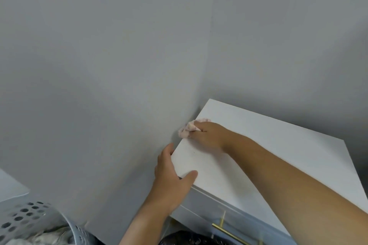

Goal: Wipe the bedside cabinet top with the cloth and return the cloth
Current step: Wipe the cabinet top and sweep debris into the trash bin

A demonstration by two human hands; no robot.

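The white bedside cabinet top (268,145) fills the lower right of the head view, set into a corner of grey walls. My right hand (207,135) presses a crumpled pale pink cloth (186,130) onto the top's left edge, next to the wall. The cloth bulges out past my fingers toward the wall. My left hand (172,175) grips the cabinet's near left corner, thumb on the top and fingers down the side.
A gold bar handle (229,231) sits on the cabinet's drawer front. A grey perforated laundry basket (29,221) with fabric inside stands at the lower left. Something dark and shiny (185,239) lies on the floor below the cabinet. Grey walls close in left and behind.
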